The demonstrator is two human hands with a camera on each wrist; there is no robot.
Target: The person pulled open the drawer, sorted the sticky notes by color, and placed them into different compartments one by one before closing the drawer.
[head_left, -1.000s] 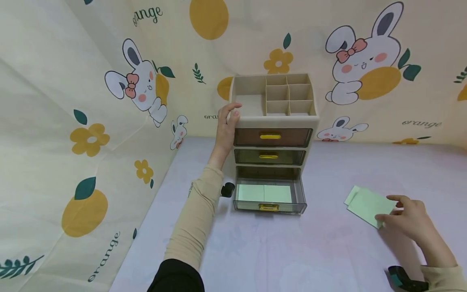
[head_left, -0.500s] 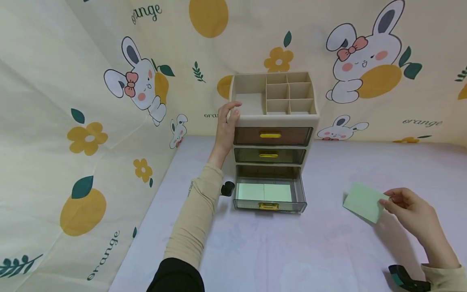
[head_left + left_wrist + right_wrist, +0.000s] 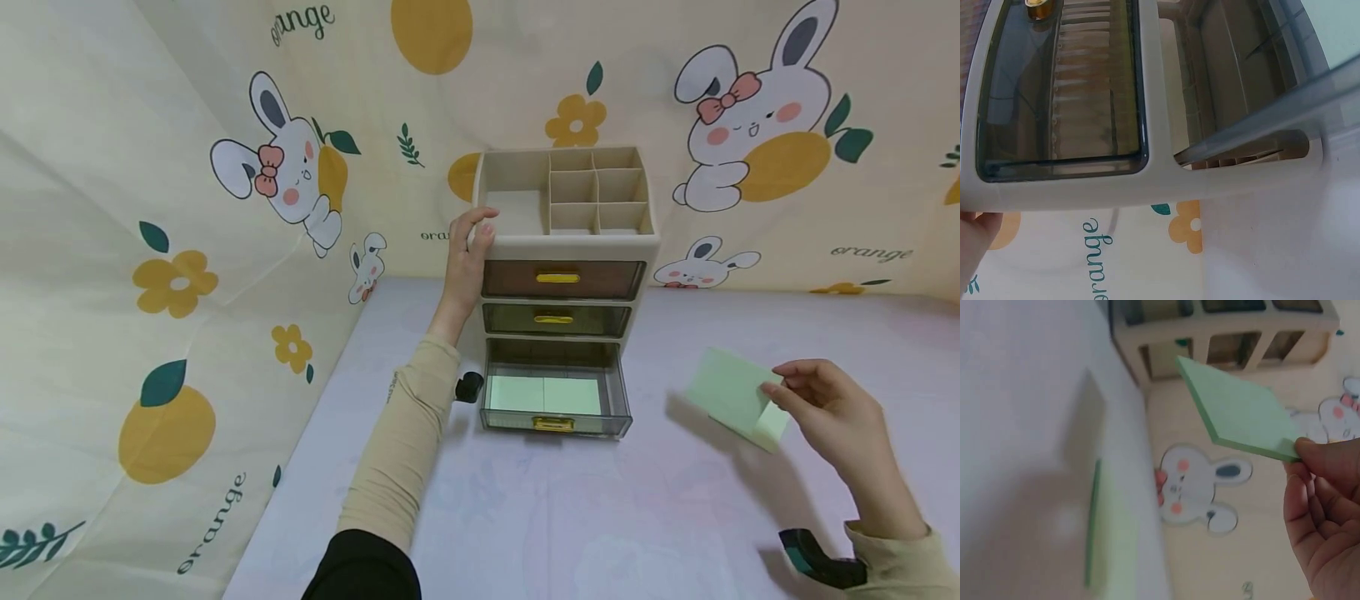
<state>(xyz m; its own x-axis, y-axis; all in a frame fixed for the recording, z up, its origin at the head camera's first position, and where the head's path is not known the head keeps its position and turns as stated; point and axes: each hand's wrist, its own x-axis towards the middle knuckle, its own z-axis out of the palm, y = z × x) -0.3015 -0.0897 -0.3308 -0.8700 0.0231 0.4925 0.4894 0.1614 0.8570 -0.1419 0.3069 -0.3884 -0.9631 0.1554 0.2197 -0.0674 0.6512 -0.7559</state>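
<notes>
In the head view my right hand [image 3: 847,433] pinches a light green sticky note pad [image 3: 727,383] by its right corner, thumb against fingers. The pad is raised and tilted above the table. Beneath it a second green sticky note pad [image 3: 770,427] lies on the table, mostly covered; the right wrist view shows this lower pad [image 3: 1113,531] apart from the held one. My left hand [image 3: 463,279] grips the upper left side of a cream drawer organizer [image 3: 566,247]. Its bottom drawer [image 3: 506,423] is pulled out, with two green pads [image 3: 572,396] side by side inside.
Two upper drawers [image 3: 600,320] are closed, with yellow handles. An open compartment tray [image 3: 517,212] tops the organizer. Behind the table [image 3: 675,517] hangs a cloth [image 3: 495,92] printed with rabbits and oranges. A black wrist strap piece [image 3: 821,567] sits at my right wrist.
My right hand has lifted the upper green pad off the other one and moved it slightly up and left, uncovering part of the lower pad. My left hand stays in place.
</notes>
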